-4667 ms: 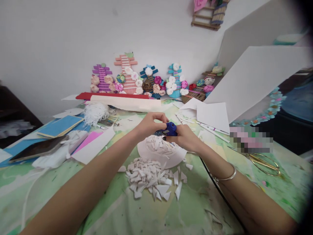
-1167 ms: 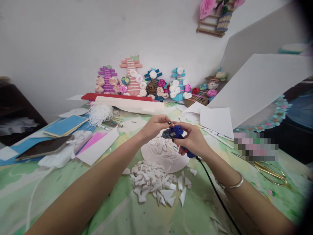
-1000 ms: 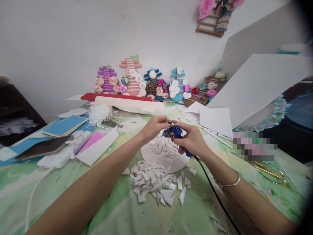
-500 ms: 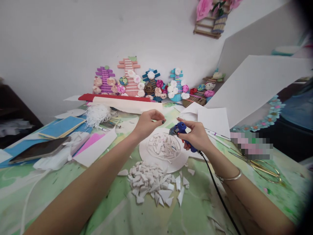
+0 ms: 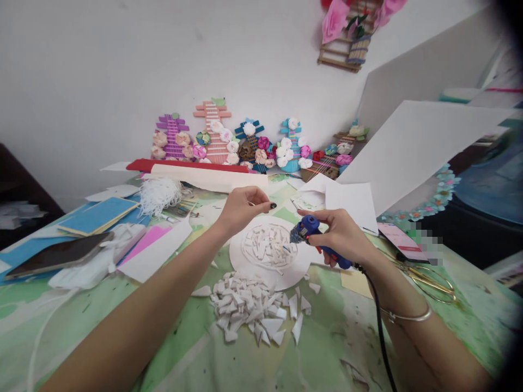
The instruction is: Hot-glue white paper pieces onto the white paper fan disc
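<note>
In my right hand (image 5: 343, 231) is a blue glue gun (image 5: 309, 224), its nozzle pointing left over a round white disc (image 5: 292, 277). Inside a raised ring on the disc lie many flat white scraps (image 5: 265, 245). Just above the disc's far edge hovers my left hand (image 5: 241, 211), thumb and fingers pinched together. Whatever it may hold is too small or hidden to make out. A heap of broken white pieces (image 5: 245, 307) lies in front of the disc, nearer to me.
At left are a phone (image 5: 59, 255), blue sheets (image 5: 98, 215) and a bundle of white string (image 5: 159, 196). Gold scissors (image 5: 433, 283) lie to the right, below a pink-screened phone (image 5: 402, 241). Flower-decorated crafts (image 5: 212, 136) line the wall. The gun's black cord (image 5: 382, 337) trails toward me.
My right hand and the glue gun have shifted slightly right and down, and the gun's nozzle has drawn back from above the ring. My left hand stays pinched. The view has also shifted slightly.
</note>
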A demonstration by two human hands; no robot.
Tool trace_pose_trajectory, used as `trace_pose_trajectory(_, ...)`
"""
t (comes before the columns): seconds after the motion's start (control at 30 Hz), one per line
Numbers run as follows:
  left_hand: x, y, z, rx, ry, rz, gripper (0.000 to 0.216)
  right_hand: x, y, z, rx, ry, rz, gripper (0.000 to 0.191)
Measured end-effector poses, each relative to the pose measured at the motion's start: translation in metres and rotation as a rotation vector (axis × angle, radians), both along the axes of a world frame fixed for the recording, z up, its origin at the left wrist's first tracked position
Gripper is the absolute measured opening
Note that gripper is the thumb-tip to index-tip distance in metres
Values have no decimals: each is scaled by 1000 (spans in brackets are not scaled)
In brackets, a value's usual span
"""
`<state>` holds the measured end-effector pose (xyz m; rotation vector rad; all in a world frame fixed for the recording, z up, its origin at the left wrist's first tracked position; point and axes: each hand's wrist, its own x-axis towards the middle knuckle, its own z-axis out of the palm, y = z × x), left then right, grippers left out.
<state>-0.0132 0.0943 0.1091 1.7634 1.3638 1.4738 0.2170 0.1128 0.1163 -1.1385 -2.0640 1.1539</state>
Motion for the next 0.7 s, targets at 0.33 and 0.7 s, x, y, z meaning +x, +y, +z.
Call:
trace_pose_trajectory(0.33, -9, -10, 17, 26, 236, -127, 15, -21, -22, -13, -14, 105, 36, 56)
trace_pose_trajectory(0.7, 0, -8, 2, 12, 366, -401, 33, -42, -21, -23, -42, 125, 46, 41)
